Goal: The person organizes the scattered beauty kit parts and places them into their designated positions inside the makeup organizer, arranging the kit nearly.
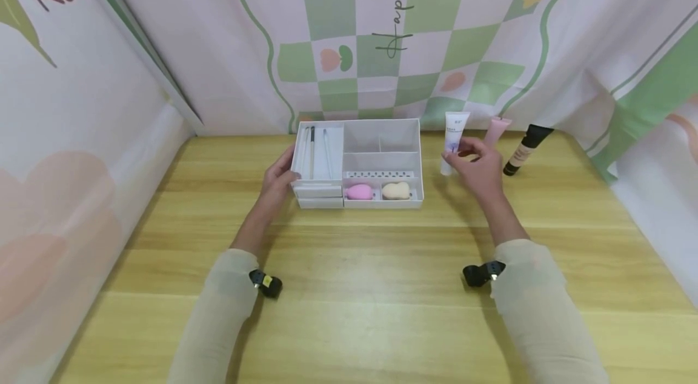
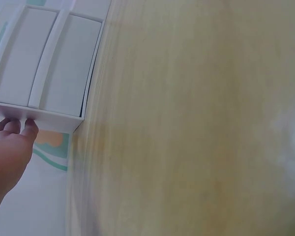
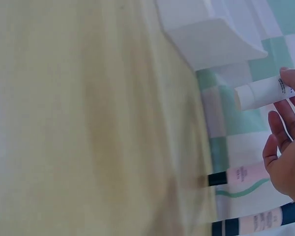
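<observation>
My left hand (image 1: 277, 179) touches the left side wall of a white desktop organizer (image 1: 382, 123); in the left wrist view its fingertips rest against that wall. Long thin brushes (image 1: 312, 151) lie in the organizer's top left tray, above two drawer fronts. A pink makeup sponge (image 1: 359, 192) and a beige one (image 1: 396, 191) sit in its front right compartments. To the organizer's right, my right hand (image 1: 480, 169) pinches a white squeeze tube (image 1: 455, 129) between thumb and fingers. The tube is upright, cap down; in the right wrist view its cap (image 3: 243, 97) appears above the tabletop.
A pink tube (image 1: 497, 128) stands behind my right hand, partly hidden. Farther right stands a beige tube with black ends (image 1: 526, 151). A patterned curtain (image 1: 382, 20) hangs along the back edge of the wooden table (image 1: 360, 287), with more cloth at both sides.
</observation>
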`<state>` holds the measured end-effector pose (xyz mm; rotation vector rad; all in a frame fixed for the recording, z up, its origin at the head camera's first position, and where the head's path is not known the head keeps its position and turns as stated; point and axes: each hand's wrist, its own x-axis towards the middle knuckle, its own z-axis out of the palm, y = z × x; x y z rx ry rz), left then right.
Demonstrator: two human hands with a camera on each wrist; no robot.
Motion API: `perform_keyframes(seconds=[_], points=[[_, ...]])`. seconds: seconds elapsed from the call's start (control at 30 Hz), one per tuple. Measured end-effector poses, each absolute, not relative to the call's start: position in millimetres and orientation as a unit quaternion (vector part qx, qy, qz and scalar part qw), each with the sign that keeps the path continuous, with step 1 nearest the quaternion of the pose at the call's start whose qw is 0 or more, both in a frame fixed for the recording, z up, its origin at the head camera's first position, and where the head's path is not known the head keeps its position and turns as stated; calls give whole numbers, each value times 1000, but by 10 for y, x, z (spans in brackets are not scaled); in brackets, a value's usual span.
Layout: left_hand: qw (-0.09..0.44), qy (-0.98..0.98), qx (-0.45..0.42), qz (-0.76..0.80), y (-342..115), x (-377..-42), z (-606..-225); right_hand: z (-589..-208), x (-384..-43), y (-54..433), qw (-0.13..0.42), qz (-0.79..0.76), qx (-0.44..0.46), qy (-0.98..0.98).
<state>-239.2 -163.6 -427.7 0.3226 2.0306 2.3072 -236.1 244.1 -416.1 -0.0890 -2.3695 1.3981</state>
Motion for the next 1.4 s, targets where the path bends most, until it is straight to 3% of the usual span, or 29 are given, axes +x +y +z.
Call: perform_keyframes(seconds=[0.97, 1.4], points=[[25, 664, 106, 740, -1640, -2403, -4292, -3783, -2481, 2067, 194, 510, 15, -838], [28, 663, 105, 741, -1644, -2398, -4285, -3753, -2590, 1809, 165, 484, 32, -859]])
